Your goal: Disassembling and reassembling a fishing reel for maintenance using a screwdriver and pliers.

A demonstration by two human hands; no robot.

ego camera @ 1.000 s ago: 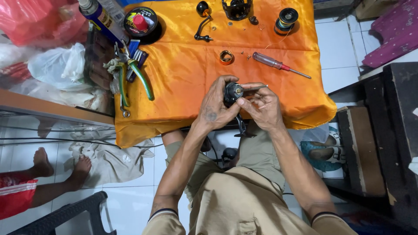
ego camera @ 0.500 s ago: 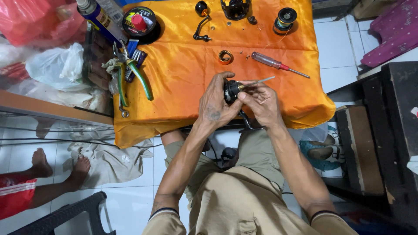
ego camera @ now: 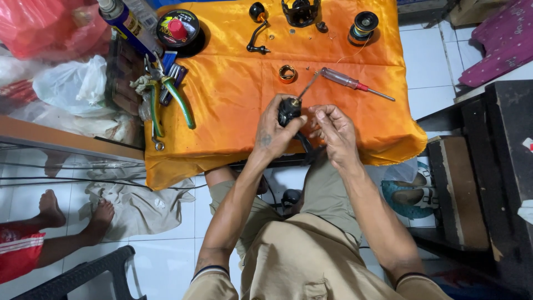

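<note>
A: We have the left hand (ego camera: pixel 276 129) wrapped around a small black metal reel body (ego camera: pixel 288 111), fingers closed on it, held just above the near edge of the orange satin cloth (ego camera: pixel 233 105) that covers the surface.

B: And our right hand (ego camera: pixel 332 129) sits just beside it, fingers curled and pinched near the reel body. We cannot tell whether they grip anything; a thin metal rod (ego camera: pixel 307 88) rises from the top of the reel body, slanting up and right.

A: Agreed. Past the rod lies the red-handled screwdriver (ego camera: pixel 355 84), flat on the cloth, near the hands but apart from them.

B: We see 1 small brass ring (ego camera: pixel 287 73) on the cloth just beyond the reel body, and a black crank handle (ego camera: pixel 257 28) farther back.

A: At the far edge stand a black cylindrical spool (ego camera: pixel 363 26) and a dark rotor cup (ego camera: pixel 300 11).

B: To the left lie green-handled pliers (ego camera: pixel 172 99), a round black tin with a red cap (ego camera: pixel 176 29) and a blue spray can (ego camera: pixel 125 19).

A: Someone else's bare feet (ego camera: pixel 75 214) rest on the white tiled floor (ego camera: pixel 433 72), well apart from us.
</note>
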